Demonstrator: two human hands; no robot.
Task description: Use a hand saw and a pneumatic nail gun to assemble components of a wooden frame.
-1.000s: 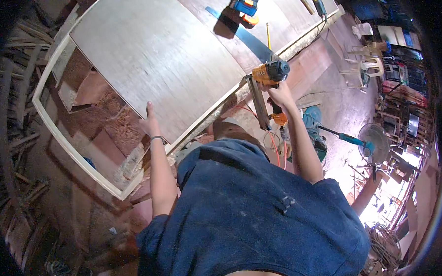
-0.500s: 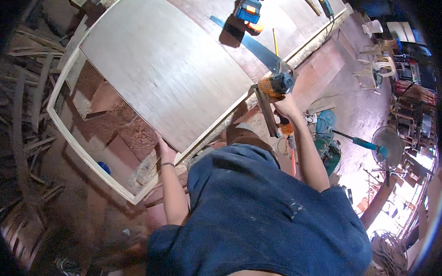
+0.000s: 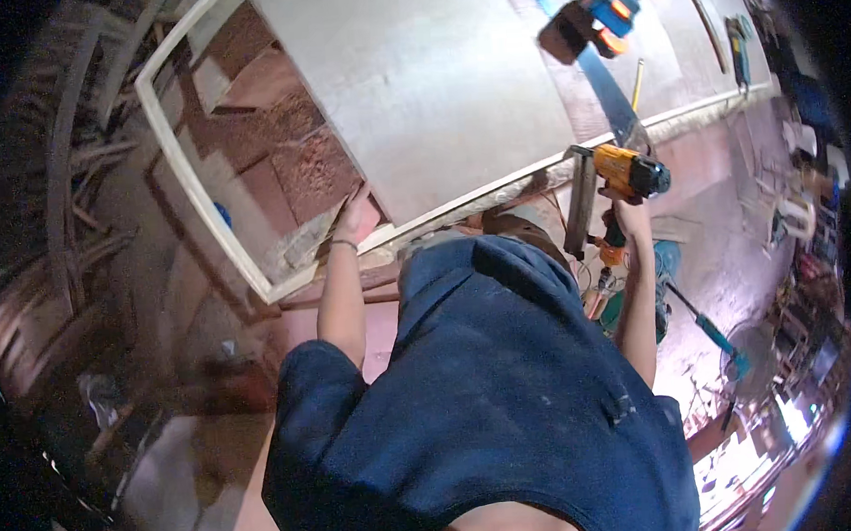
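My left hand is closed on the left edge of a pale plywood panel, near its lower corner. That panel lies inside a pale, curved wooden frame, with an open gap on its left showing rough reddish boards and debris. My right hand grips a yellow-and-black pneumatic nail gun, held at the frame's near edge beside the panel. Its long magazine points down toward me, and a hose hangs below it.
A blue cordless tool, a long flat blade, a hammer and a corded tool lie on the workpiece. A standing fan and chairs are at right. Wood offcuts lie left.
My left hand has slid down the panel edge to its lower corner, its thumb less visible. The view has turned, shifting the workpiece rightward. The nail gun stays in my right hand.
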